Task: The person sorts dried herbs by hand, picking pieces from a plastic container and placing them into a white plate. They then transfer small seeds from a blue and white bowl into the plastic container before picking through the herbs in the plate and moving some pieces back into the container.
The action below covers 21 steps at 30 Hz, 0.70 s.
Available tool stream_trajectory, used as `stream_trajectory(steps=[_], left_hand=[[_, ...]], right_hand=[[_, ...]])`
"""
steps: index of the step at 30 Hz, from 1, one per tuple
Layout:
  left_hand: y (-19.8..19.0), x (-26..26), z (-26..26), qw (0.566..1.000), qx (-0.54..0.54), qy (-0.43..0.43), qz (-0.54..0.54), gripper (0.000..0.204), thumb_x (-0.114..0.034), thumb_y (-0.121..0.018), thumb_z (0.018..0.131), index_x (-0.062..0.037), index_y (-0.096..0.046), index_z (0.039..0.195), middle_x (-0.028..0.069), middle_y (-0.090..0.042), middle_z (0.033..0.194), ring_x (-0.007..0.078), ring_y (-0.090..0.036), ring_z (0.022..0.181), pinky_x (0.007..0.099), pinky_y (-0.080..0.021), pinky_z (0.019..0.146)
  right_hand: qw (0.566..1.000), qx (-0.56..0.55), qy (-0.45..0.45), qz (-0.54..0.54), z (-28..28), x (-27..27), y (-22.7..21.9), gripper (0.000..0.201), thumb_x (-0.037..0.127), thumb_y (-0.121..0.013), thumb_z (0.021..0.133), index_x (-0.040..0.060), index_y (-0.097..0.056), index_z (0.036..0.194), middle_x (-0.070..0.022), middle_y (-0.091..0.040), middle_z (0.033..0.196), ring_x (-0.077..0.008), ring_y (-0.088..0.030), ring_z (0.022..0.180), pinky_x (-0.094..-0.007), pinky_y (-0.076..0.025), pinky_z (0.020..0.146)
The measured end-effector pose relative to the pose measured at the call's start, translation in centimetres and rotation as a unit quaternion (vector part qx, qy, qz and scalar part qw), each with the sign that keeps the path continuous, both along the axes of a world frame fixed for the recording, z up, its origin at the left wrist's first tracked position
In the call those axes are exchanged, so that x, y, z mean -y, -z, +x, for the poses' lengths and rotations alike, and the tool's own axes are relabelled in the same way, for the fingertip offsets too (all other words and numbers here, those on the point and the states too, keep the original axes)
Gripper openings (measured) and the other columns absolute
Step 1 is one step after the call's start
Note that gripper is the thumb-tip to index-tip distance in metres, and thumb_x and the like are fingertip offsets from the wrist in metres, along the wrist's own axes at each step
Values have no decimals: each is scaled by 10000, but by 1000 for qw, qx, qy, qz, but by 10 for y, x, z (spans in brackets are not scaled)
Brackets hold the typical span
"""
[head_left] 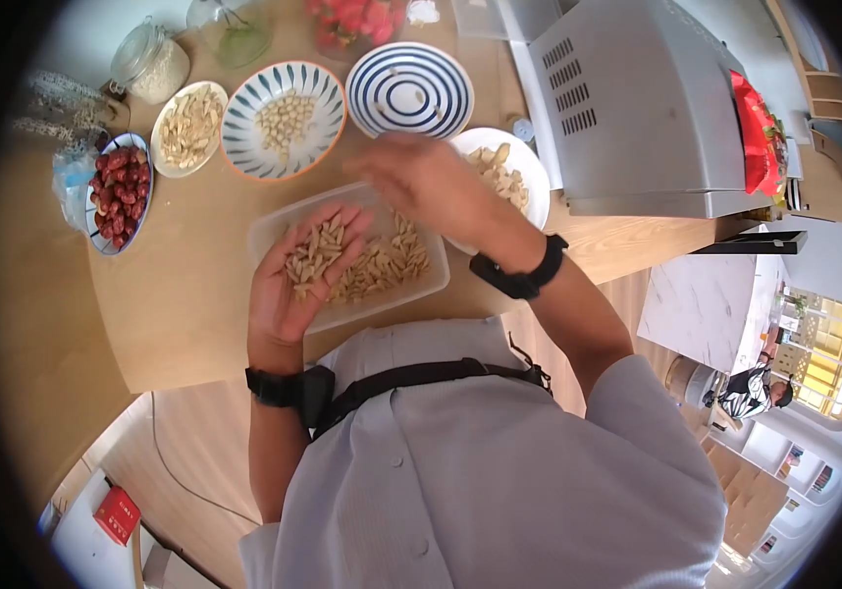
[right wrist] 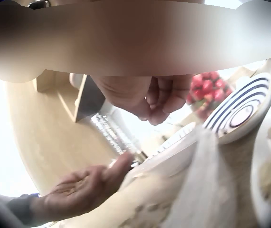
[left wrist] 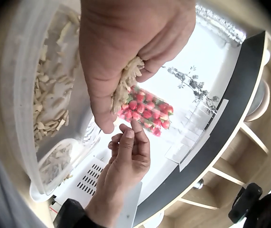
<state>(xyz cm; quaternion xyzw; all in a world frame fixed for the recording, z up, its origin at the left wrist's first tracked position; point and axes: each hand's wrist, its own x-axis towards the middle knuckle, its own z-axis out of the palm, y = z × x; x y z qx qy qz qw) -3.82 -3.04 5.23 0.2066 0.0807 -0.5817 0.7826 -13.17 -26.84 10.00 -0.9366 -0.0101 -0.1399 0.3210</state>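
Note:
Palm up in the head view, my left hand (head_left: 295, 275) holds a pile of pale slender pieces (head_left: 315, 253) over a clear plastic container (head_left: 266, 228). More such pieces (head_left: 396, 263) lie inside the container. In the left wrist view, the left hand's (left wrist: 130, 52) fingers curl around the pieces (left wrist: 127, 83). My right hand (head_left: 426, 187) is raised beside it, near the blue-striped plate (head_left: 367, 88), which carries a few small bits. The right hand (left wrist: 126, 164) has its fingers curled and thumb close to them, with nothing visible between; the right wrist view also shows these curled fingers (right wrist: 166, 102).
A white plate (head_left: 539, 182) of pale pieces stands right of the container. Behind are a leaf-patterned plate (head_left: 244, 147) of round pale pieces, a dish of slices (head_left: 190, 128), a bowl of red dates (head_left: 119, 196), and a jar (head_left: 149, 64). A grey appliance (head_left: 637, 118) stands right.

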Motion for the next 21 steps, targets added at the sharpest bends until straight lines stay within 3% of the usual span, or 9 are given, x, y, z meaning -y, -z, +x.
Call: stream_trajectory(steps=[3,8,15,17,21], left_hand=[[7,-5,1,999,9,-20,24,434,-245,-454,1101,54,-542,1404,191,-614,1414,319,-590,1332,456,-491,1149],[24,-13,4,999,-24,-5,20,350,-229,-462,1101,-6,-608,1327,125,-693,1303,262,-681,1195,443,-571,1021],[26,-13,1,999,-26,6,20,340,-213,-459,1102,-8,-609,1327,128,-703,1289,261,-679,1202,436,-563,1034],[28,-13,4,999,-32,21,-22,340,-208,-452,1105,-10,-608,1332,133,-703,1300,262,-671,1227,452,-540,1074],[22,-11,3,999,-28,16,9,335,-211,-456,1105,-10,-613,1322,132,-704,1296,257,-671,1225,446,-544,1071]], right_hand=[[997,25,-57,-38,-6,-44,7,308,74,-726,874,97,-728,1181,-87,-681,1047,-290,-664,983,-393,-576,848],[993,28,-79,-83,-5,-62,12,399,133,-766,790,122,-726,1186,-40,-674,1112,-250,-643,1069,-357,-563,910],[994,-32,-96,-52,-2,-61,6,378,97,-740,782,98,-728,1160,-66,-678,1083,-292,-670,1036,-381,-575,873],[994,-24,-100,-38,-1,-61,7,368,95,-734,784,90,-726,1151,-78,-679,1069,-305,-674,1022,-394,-578,864],[992,-9,-113,-58,-1,-59,2,308,90,-716,795,83,-722,1103,-82,-686,1065,-302,-678,1036,-396,-583,862]])
